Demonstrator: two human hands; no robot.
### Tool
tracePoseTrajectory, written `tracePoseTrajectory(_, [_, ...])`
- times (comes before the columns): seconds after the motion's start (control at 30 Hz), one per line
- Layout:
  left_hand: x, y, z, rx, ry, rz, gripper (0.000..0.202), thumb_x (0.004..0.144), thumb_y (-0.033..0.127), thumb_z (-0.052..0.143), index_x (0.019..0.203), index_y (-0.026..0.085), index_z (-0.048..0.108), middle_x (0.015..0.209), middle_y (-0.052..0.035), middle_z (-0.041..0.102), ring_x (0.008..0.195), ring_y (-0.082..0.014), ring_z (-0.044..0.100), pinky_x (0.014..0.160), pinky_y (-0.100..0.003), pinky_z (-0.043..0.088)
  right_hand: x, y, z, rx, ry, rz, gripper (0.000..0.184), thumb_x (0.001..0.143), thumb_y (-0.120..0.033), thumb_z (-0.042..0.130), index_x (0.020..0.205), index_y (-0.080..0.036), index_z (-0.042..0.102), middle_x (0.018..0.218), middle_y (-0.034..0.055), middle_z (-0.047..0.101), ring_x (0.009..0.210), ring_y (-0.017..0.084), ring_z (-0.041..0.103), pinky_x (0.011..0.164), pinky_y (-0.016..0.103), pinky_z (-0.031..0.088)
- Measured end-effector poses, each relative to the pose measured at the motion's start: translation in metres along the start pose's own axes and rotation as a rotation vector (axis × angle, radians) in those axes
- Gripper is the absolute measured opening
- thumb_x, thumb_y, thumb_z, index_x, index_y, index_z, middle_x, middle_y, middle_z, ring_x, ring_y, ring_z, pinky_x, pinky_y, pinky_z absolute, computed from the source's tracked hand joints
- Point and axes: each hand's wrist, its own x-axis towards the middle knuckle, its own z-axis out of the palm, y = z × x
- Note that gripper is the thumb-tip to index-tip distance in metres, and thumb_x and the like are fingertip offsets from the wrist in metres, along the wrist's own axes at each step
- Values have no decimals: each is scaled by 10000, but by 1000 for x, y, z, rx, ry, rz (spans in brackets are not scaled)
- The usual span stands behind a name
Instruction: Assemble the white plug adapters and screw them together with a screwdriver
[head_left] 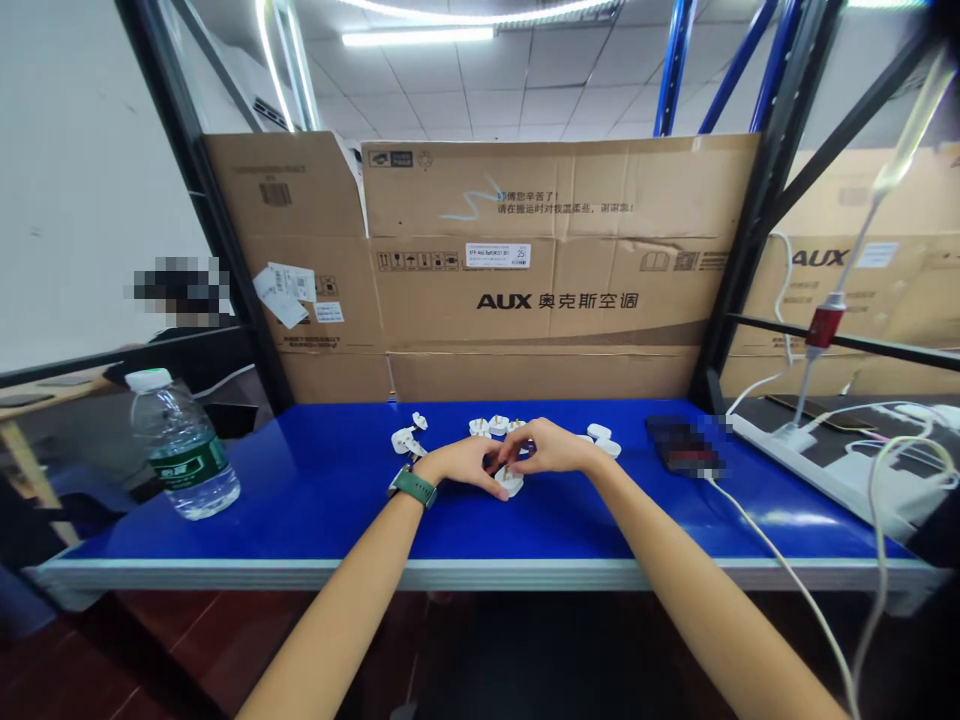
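Note:
A small white plug piece [510, 484] with what look like metal prongs sits at the middle of the blue tabletop, between my hands. My left hand [469, 465], with a green-strapped watch [412, 486] at its wrist, closes its thumb and fingers on the left side of this piece. From the right, my right hand [553, 446] bends over it, thumb and fingertips pinched just above; anything between them is too small to make out. Just behind my hands stand several similar white plug pieces [498, 425]. More white parts [403, 440] lie to the left, and smooth white pieces [604, 442] to the right.
A water bottle [184, 450] stands at the left of the blue table [315, 510]. At the right lie a dark blurred device [682, 447] with a white cable [780, 565] and a power strip [802, 450]. Cardboard [555, 320] walls the back. Another person [184, 300] is beyond the left.

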Motion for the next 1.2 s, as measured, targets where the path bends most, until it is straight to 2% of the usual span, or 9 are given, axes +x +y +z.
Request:
tracePoseTrajectory(0.33, [3,-2,2,-44,-20,47,500,625,501,883,959,176,704,820,10,651,718,-147,564,643,-241,391,2,-11,6,-161,-2,-13,145,746,-118,695,840,-181,786,868,19,775,816,164,700,755,230,478])
tracePoseTrajectory(0.6, [4,-4,2,-61,-8,30,469,604,485,898,890,176,691,770,22,622,685,-137,545,642,-247,386,1,-12,8,-294,-14,-8,134,756,-148,706,857,-196,781,888,25,761,837,170,682,773,244,461])
tracePoseTrajectory(1.2, [3,-3,2,-53,-11,14,506,601,508,891,936,182,698,727,39,572,639,-115,484,599,-238,349,4,-19,8,-419,-81,-50,103,779,-145,710,861,-161,770,884,64,724,804,179,643,764,265,448])
